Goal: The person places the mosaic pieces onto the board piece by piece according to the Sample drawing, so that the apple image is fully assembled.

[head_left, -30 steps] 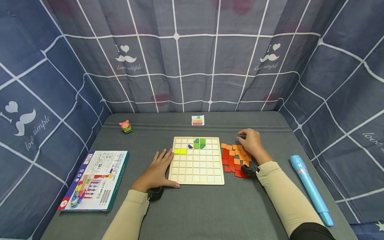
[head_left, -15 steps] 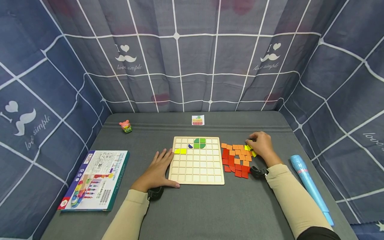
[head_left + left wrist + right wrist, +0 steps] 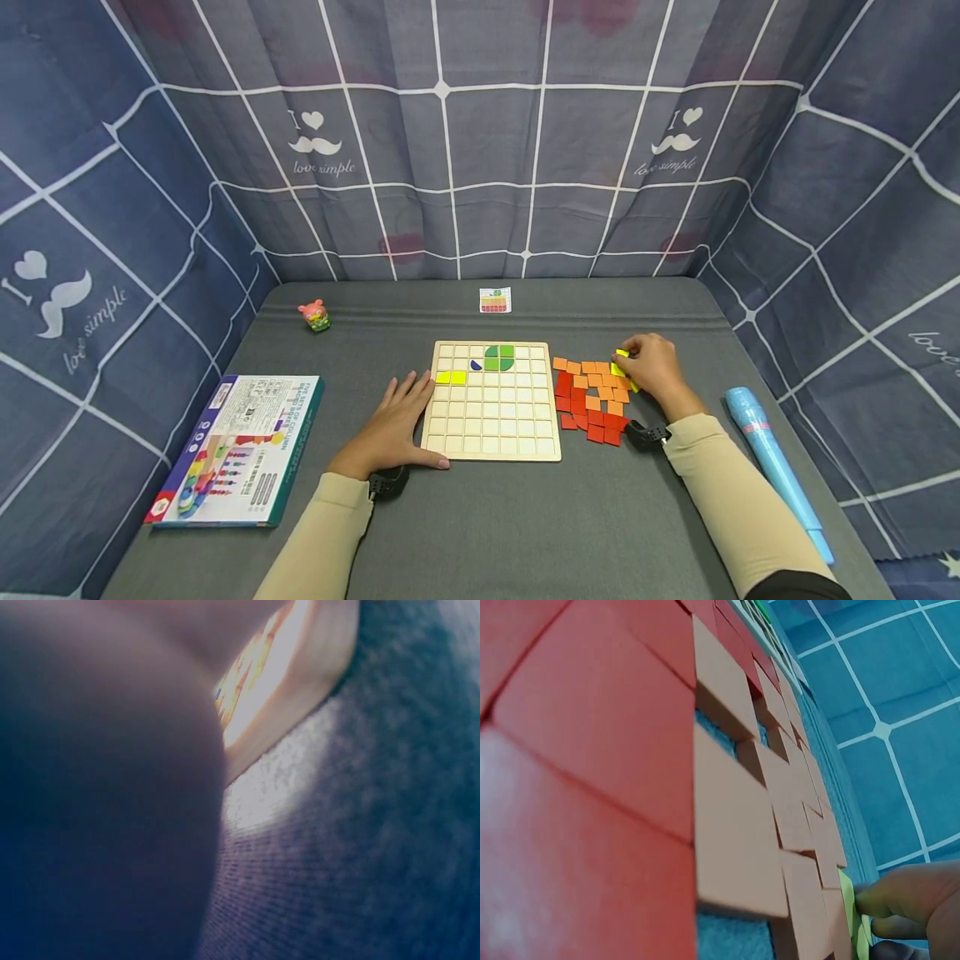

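My left hand (image 3: pixel 390 429) lies with spread fingers along the left side of a wooden grid board (image 3: pixel 491 425), its thumb at the near edge. In the left wrist view the hand (image 3: pixel 105 772) blocks much of the board's edge (image 3: pixel 289 712). Two yellow tiles (image 3: pixel 451 378), a small blue piece (image 3: pixel 476 365) and several green tiles (image 3: pixel 499 359) sit on the board. At the far right of the loose tiles, my right hand (image 3: pixel 657 373) pinches a yellow tile (image 3: pixel 620 358). In the right wrist view, fingers (image 3: pixel 900 896) meet the yellow piece (image 3: pixel 847 900).
Orange tiles (image 3: pixel 602 381) and red tiles (image 3: pixel 577 404) spread flat right of the board. A small pattern card (image 3: pixel 495 301) lies behind it. A boxed set (image 3: pixel 236 450) and pig figurine (image 3: pixel 314 316) are at left, a blue cylinder (image 3: pixel 776 471) at right.
My right hand has moved right and toward me from above the orange tiles to the yellow ones, and its fingers have closed on one. The left hand stays put.
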The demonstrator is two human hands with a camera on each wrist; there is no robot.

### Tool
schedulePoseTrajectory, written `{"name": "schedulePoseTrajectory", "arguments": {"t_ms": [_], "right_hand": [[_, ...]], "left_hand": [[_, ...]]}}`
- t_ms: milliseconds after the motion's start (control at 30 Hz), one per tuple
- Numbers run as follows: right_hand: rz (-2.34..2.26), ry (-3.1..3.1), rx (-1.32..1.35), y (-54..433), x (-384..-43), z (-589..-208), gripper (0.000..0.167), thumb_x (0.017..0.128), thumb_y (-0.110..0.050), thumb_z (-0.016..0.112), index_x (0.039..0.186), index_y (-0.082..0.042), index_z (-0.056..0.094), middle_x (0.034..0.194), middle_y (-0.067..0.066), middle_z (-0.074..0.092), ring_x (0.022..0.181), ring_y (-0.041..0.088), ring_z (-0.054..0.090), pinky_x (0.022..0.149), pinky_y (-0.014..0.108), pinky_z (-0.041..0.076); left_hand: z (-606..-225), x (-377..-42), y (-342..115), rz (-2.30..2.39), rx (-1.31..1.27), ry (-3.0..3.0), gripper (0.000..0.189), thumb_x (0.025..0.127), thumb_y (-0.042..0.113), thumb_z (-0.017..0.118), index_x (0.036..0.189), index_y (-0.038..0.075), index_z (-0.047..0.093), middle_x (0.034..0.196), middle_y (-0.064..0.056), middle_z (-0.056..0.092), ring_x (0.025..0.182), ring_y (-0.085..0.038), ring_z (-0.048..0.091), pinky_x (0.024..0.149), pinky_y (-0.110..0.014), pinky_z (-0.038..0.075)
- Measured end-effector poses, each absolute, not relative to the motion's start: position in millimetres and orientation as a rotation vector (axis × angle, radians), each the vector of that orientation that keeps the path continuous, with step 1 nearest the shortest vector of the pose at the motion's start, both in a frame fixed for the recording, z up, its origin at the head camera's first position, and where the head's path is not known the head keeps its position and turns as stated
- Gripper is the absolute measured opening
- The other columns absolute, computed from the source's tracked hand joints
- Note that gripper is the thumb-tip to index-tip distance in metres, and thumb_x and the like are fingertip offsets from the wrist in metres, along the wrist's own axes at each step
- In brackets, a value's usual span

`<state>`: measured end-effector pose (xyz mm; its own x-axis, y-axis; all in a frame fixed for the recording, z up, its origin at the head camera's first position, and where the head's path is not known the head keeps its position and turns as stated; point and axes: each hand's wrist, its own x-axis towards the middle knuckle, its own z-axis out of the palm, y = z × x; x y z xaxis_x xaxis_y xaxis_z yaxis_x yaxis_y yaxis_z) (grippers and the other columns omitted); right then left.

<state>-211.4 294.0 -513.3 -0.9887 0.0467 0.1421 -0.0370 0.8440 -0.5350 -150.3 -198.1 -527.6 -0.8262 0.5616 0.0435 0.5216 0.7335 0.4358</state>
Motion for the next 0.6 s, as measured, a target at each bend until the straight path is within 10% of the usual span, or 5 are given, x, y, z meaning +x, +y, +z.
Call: {"name": "schedulePoseTrajectory", "arguments": {"t_ms": [600], "right_hand": [[0.902,-2.866,-0.049,279.9,-218.9,-511.0,0.021,0.092,-0.003,0.074,0.110,0.007,0.076,0.108,0.025,0.073,0.100,0.040,0.070,0.087,0.054,0.057]], "left_hand": [[-526.8,-150.0,-198.2,0.659,0.890,2.829,0.146,0.066,0.086,0.079,0.167,0.001,0.018,0.173,-0.017,0.015,0.158,-0.039,0.007,0.124,-0.059,-0.001]]}}
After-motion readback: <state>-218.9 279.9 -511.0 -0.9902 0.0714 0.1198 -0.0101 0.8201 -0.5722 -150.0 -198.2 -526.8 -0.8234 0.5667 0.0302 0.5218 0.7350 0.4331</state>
